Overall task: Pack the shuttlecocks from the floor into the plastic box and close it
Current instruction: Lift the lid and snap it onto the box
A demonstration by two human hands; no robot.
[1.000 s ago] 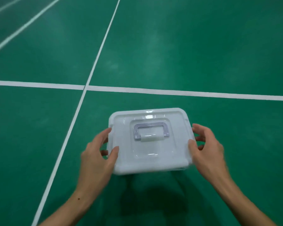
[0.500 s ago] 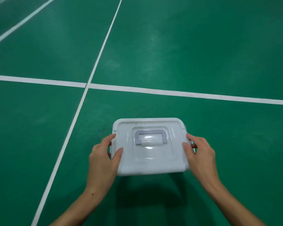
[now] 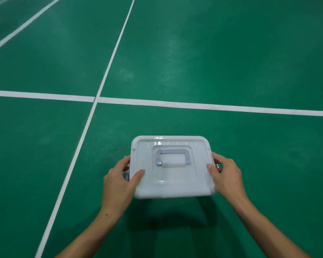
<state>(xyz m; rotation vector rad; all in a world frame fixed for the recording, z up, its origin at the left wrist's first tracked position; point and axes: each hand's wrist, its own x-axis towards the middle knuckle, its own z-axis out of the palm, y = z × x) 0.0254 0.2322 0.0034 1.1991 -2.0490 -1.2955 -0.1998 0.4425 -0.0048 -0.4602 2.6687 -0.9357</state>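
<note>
A white plastic box (image 3: 172, 185) stands on the green court floor with its lid on and a grey handle (image 3: 172, 157) lying flat in the lid's recess. My left hand (image 3: 119, 180) grips the box's left side, thumb on the lid and fingers curled round the left latch. My right hand (image 3: 226, 175) grips the right side the same way, thumb on the lid edge, fingers over the right latch. No shuttlecock is in view; the box's inside is hidden by the lid.
White court lines (image 3: 175, 104) cross on the green floor beyond the box, one running left to right and one (image 3: 78, 140) running away on the left. My shadow lies on the floor under my arms.
Both hands have closed in on the box's sides and now grip it at the latches. The box sits a little lower in view than a second ago.
</note>
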